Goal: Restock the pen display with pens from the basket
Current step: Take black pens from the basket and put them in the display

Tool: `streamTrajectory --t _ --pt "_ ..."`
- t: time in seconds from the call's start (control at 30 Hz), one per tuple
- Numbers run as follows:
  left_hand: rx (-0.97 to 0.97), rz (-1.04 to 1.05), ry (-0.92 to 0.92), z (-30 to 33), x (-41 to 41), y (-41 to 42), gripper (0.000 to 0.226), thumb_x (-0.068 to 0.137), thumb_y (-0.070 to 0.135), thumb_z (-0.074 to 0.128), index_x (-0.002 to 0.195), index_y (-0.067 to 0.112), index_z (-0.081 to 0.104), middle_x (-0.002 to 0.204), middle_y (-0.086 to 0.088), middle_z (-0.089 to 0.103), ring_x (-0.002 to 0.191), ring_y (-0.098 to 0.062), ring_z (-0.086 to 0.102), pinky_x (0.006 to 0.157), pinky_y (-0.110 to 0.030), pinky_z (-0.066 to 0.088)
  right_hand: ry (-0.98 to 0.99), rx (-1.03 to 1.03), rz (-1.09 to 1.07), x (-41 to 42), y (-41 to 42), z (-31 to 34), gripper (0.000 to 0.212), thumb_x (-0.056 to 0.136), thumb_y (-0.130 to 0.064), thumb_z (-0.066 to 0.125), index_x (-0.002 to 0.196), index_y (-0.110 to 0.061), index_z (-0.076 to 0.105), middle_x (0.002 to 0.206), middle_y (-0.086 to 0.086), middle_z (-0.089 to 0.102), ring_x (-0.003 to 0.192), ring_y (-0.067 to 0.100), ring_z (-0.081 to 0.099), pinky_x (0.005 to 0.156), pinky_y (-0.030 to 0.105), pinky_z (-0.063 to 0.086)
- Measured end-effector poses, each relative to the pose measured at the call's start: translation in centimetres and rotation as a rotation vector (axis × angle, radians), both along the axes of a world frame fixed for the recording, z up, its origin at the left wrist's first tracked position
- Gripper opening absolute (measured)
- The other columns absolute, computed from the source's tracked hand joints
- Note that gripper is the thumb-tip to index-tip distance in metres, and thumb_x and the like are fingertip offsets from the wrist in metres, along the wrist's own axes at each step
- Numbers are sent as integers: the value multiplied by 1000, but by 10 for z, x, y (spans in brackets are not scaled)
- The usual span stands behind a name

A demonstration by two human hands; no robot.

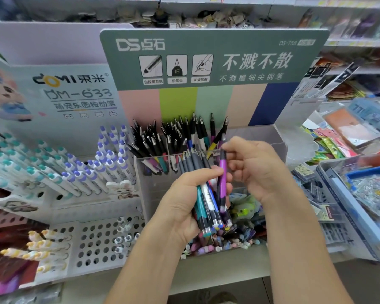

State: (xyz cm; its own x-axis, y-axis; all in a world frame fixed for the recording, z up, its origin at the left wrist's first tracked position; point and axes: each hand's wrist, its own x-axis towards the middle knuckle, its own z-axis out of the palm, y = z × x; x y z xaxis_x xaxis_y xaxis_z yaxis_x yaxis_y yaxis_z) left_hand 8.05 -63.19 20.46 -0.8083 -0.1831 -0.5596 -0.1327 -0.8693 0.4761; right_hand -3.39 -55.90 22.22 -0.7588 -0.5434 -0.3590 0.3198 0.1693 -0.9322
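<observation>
Stationery shelves behind the clear pen display (208, 170); my left hand (184, 202) grasps a pen bundle (206, 200), right hand (252, 170) fingers pinching the purple pen (222, 178); most remain unplaced.

On the green header card (213, 60) are printed "DS 点石", "DS-758", "不溅不散" and "不溅墨细尖钢笔". On the pale card (59, 93) to its left are printed "DOMI 東米" and "DM-633".

Left hand (185, 200) grips pen bundle (206, 200); right hand (253, 170) pinches purple pen (222, 183).
</observation>
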Motion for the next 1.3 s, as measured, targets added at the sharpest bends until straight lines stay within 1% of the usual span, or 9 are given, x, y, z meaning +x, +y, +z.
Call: streamTrajectory --t 0.23,0.4,0.47,0.53,0.73,0.97,1.07,1.17,1.3 --pt "122 32 19 0 4 -5 13 75 14 74 76 4 65 71 -5 61 56 -14 58 52 -26 53 151 -413 -381 -22 2 8 20 93 0 61 75 -4 67 60 3 64 51 11 59 48 17 52" --pt "128 52 -7 -2 6 -7 15 73 11 75 79 5 62 68 -4 60 55 -14 57 54 -26 53 574 -143 -435 -28 -18 -2 6 84 -10 70 82 -15 72 69 0 73 62 18 72 61 33 61" --pt "131 68 -20 -2 5 -7 15 71 10 75 78 5 62 69 -5 60 57 -14 57 55 -26 54 699 24 -371 -24 -26 -10 3 81 -18 75 79 -20 75 69 -7 73 63 7 71 62 24 58" --pt "134 71 -21 -1 6 -8 16 70 10 75 78 5 62 69 -5 60 57 -14 57 56 -26 53 744 83 -299 -20 -32 -19 5 81 -19 78 78 -23 75 70 -12 72 63 0 66 62 16 51" --pt "136 77 -25 -4 9 -12 15 73 9 74 80 6 61 69 -5 60 55 -14 58 55 -26 54 886 222 -215 -21 -36 -38 10 77 -20 83 84 -23 75 90 -6 66 84 13 61 77 26 48" --pt "120 72 -25 -6 8 -12 16 73 10 74 81 6 61 68 -4 60 55 -14 58 54 -26 54 815 160 -193 -19 -43 -35 40 69 -9 90 94 -20 62 86 -8 70 78 12 71 77 41 60" --pt "105 60 -10 -6 6 -12 18 72 11 76 81 7 61 68 -3 60 55 -12 57 53 -26 54 836 149 -196 -18 -36 -38 37 72 -9 89 99 -18 66 97 -1 69 88 13 69 84 34 59" --pt "64 66 5 -7 4 -10 22 68 10 78 81 9 60 68 -3 56 53 -12 53 51 -26 51 897 207 -236 -12 -22 -29 19 79 -24 86 91 -17 74 93 -3 70 85 10 65 79 26 54" --pt "-39 88 -21 -14 0 -6 21 64 7 80 77 9 63 66 -5 52 50 -14 51 48 -26 48 578 220 61 3 -6 -4 30 79 -45 82 72 -17 75 63 -6 69 56 2 58 59 20 49"
